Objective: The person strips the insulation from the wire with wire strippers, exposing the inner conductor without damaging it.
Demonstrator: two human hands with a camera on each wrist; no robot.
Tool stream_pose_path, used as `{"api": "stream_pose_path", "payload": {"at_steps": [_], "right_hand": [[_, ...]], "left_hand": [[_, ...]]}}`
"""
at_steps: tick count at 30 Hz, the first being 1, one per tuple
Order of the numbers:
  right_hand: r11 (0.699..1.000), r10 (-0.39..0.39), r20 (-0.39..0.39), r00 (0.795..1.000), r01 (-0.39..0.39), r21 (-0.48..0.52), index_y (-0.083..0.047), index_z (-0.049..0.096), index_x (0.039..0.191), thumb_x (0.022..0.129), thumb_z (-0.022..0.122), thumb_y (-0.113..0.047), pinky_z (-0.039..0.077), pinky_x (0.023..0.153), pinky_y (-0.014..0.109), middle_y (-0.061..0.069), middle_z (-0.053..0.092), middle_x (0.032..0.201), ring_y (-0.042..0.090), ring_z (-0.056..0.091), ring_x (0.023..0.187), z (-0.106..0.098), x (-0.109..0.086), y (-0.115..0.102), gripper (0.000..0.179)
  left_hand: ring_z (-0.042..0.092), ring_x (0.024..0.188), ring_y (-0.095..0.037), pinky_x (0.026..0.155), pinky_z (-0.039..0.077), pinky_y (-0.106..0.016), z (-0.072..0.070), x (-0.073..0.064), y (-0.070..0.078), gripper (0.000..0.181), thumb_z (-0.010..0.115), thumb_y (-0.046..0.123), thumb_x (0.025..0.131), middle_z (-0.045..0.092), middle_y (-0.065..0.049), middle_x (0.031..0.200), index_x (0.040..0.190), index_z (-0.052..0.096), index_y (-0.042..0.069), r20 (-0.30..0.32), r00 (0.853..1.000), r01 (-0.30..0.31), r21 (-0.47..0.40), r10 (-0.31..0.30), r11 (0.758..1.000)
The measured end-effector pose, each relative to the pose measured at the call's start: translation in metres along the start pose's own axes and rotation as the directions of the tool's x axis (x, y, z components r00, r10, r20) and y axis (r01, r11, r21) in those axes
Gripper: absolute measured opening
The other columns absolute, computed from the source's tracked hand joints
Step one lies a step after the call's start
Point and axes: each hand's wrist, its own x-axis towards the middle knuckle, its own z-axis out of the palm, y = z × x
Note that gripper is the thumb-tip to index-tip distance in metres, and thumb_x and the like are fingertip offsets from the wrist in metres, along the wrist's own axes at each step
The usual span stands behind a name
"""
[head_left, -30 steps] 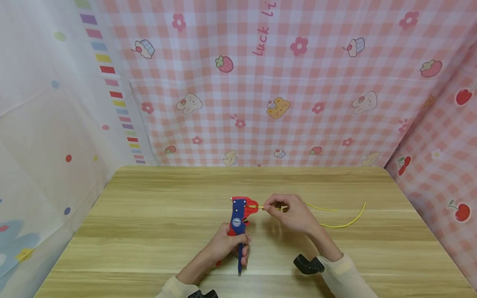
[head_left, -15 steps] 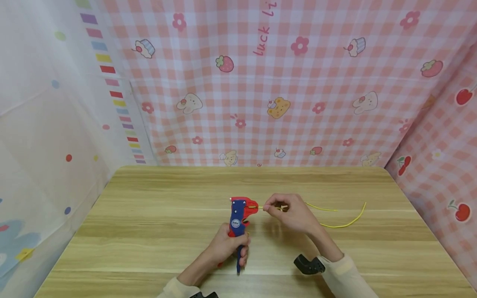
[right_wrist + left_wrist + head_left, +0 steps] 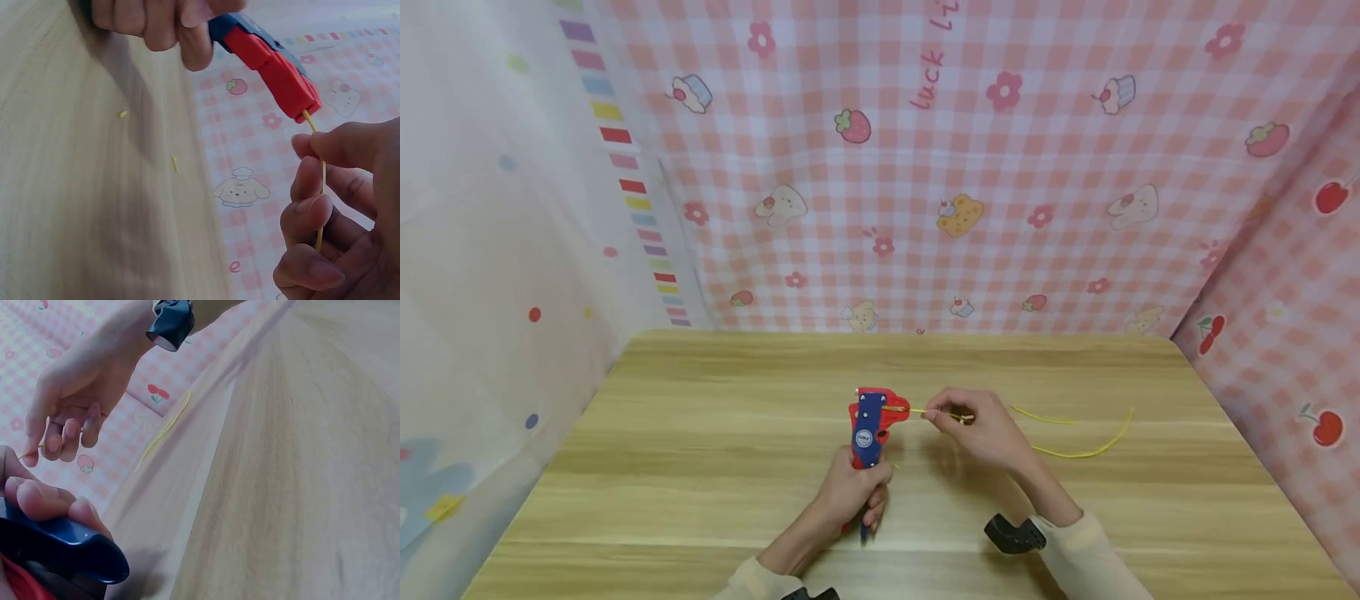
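Note:
A blue-and-red wire stripper (image 3: 870, 421) is gripped round its handles by my left hand (image 3: 850, 492), head upward above the table. Into the red nose of the stripper runs a yellow wire (image 3: 917, 410). My right hand (image 3: 981, 425) pinches that wire between thumb and fingertips, a short way from the nose. In the right wrist view, the wire (image 3: 322, 181) passes along the curled fingers below the pinch. The left wrist view has the blue handle (image 3: 81, 544) under my left fingers; the stripper's head is out of that frame.
Yellow wire (image 3: 1093, 454) curves to the right of my right hand. Small yellow scraps (image 3: 175, 164) lie on the wooden table (image 3: 700, 467). A pink checked cloth (image 3: 880, 167) hangs behind the table. Black wrist mounts (image 3: 1015, 534) sit at the sleeves.
The stripper has shifted a little left and up, and its handles look closer together. A red part now shows at the left of its head. My right hand keeps its pinch, moving slightly left.

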Motion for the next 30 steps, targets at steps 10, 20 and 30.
{"api": "stream_pose_path", "payload": {"at_steps": [10,20,30], "right_hand": [[1.000,-0.001,0.014,1.000,0.001,-0.003,-0.017,0.077,0.099,0.099,0.069,-0.023,0.055,0.074,0.025,0.009,0.076,0.099,0.015,0.065,0.085,-0.005,-0.001,0.000,0.010],[1.000,-0.020,0.019,1.000,0.020,-0.007,-0.022,0.077,0.097,0.099,0.068,-0.022,0.056,0.072,0.024,0.009,0.076,0.099,0.015,0.064,0.084,-0.008,-0.003,0.001,0.009],[1.000,-0.024,-0.020,1.000,0.024,-0.006,-0.021,0.077,0.096,0.099,0.069,-0.021,0.054,0.068,0.024,0.010,0.076,0.097,0.014,0.063,0.081,-0.019,-0.004,0.004,0.009]], "left_hand": [[0.049,0.037,-0.011,0.040,0.049,-0.027,0.000,0.000,0.000,0.011,0.055,0.003,0.091,0.047,0.005,0.050,0.085,0.046,0.008,0.007,0.999,0.033,-0.017,-0.033,0.999],[0.052,0.037,-0.013,0.041,0.051,-0.030,-0.001,0.000,-0.001,0.010,0.054,0.001,0.091,0.049,0.004,0.050,0.085,0.047,0.006,0.025,0.999,0.026,-0.035,-0.025,0.999],[0.051,0.037,-0.013,0.041,0.051,-0.031,-0.005,0.000,-0.004,0.010,0.050,0.002,0.090,0.047,0.004,0.049,0.087,0.043,0.008,0.009,1.000,0.005,-0.093,-0.005,0.996]]}}
